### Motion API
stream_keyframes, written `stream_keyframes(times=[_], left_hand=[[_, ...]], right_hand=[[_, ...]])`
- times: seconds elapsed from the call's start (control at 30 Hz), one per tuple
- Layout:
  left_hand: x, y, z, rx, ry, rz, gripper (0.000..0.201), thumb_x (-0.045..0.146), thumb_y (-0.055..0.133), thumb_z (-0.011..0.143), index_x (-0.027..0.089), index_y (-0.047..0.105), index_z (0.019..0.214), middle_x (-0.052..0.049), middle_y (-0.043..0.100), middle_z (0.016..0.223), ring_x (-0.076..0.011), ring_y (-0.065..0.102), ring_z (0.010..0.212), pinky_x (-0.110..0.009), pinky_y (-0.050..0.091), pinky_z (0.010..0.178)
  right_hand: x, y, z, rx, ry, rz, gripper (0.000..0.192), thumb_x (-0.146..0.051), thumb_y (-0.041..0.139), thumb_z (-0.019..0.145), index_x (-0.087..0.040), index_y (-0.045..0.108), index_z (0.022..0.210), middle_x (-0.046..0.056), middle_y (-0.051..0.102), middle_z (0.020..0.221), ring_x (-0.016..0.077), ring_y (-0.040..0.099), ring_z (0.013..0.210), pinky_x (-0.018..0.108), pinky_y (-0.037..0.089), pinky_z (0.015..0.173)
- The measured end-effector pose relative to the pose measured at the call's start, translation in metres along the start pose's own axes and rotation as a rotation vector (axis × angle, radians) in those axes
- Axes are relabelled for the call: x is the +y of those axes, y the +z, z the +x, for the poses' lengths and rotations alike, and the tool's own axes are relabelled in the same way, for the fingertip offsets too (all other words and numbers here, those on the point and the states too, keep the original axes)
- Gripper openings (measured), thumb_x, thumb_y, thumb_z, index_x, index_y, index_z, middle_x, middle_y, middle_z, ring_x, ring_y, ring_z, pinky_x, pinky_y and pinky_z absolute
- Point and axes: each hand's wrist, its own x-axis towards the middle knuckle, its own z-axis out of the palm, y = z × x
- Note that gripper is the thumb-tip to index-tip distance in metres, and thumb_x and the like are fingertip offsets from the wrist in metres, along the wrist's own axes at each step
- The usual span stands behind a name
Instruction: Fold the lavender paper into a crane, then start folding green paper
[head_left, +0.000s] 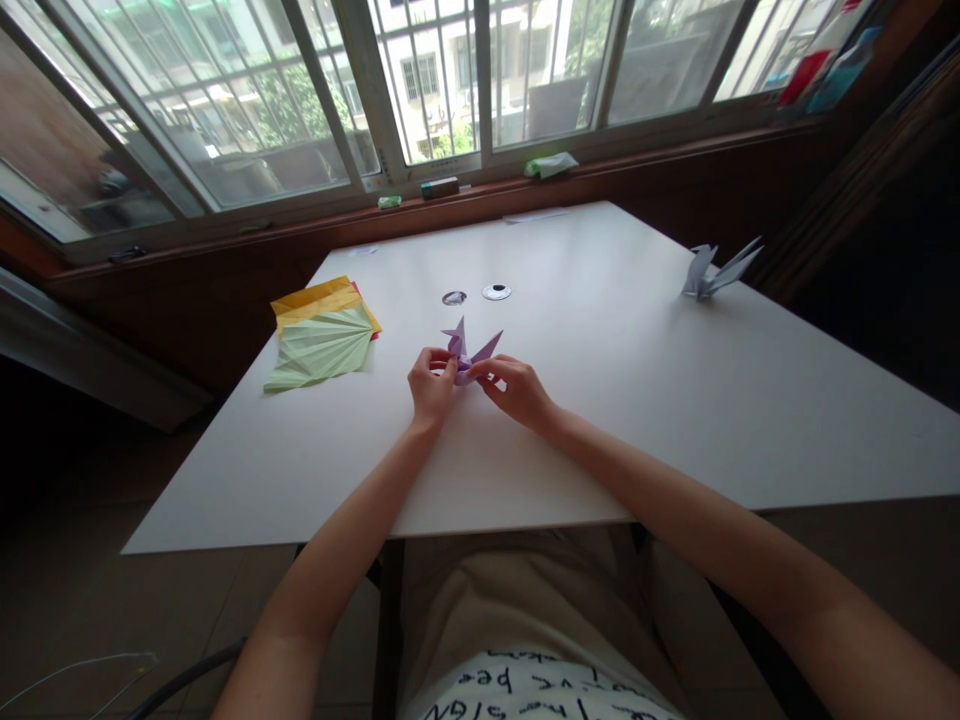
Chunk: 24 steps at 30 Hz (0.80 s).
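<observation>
Between my hands, just over the white table, is a purple origami crane with pointed folds sticking up. My left hand pinches its left side between thumb and fingers. On the right side, my right hand grips the paper low down with thumb and fingertips. Fingers cover parts of the folded body. Whether the crane's underside touches the table I cannot tell.
A creased green paper sheet lies over orange paper at the left. A grey origami crane stands near the right edge. Two round discs lie behind my hands. Small items, including a green-white packet, rest on the window sill.
</observation>
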Motion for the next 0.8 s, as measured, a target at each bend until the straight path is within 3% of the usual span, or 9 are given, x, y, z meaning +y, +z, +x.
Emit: stream_keyframes(times=[0.2,0.4,0.8], left_hand=[[-0.001,0.001,0.0,-0.005,0.014,0.006,0.008,0.025,0.058,0.071,0.019,0.053,0.072,0.001,0.059,0.07,-0.0124,0.059,0.063,-0.022,0.045,0.054],[0.003,0.001,-0.002,-0.008,0.057,0.019,0.007,0.024,0.058,0.071,0.019,0.053,0.072,0.001,0.06,0.07,-0.0114,0.058,0.062,-0.022,0.044,0.054],[0.005,0.002,-0.005,-0.01,0.139,0.029,0.004,0.02,0.057,0.072,0.019,0.054,0.074,0.002,0.058,0.069,-0.0111,0.056,0.062,-0.021,0.043,0.055]], right_hand=[[-0.005,-0.002,0.001,0.027,0.073,-0.025,0.015,-0.023,0.049,0.079,-0.024,0.061,0.086,0.003,0.063,0.08,0.0153,0.056,0.07,0.029,0.044,0.067],[-0.005,-0.007,0.005,0.248,0.188,-0.085,0.019,-0.032,0.045,0.083,-0.021,0.052,0.097,0.004,0.059,0.08,0.0157,0.055,0.07,0.029,0.043,0.063],[0.006,-0.003,0.006,0.345,0.108,-0.184,0.027,-0.022,0.048,0.079,-0.021,0.044,0.106,0.008,0.052,0.104,0.0212,0.052,0.093,0.04,0.045,0.079]])
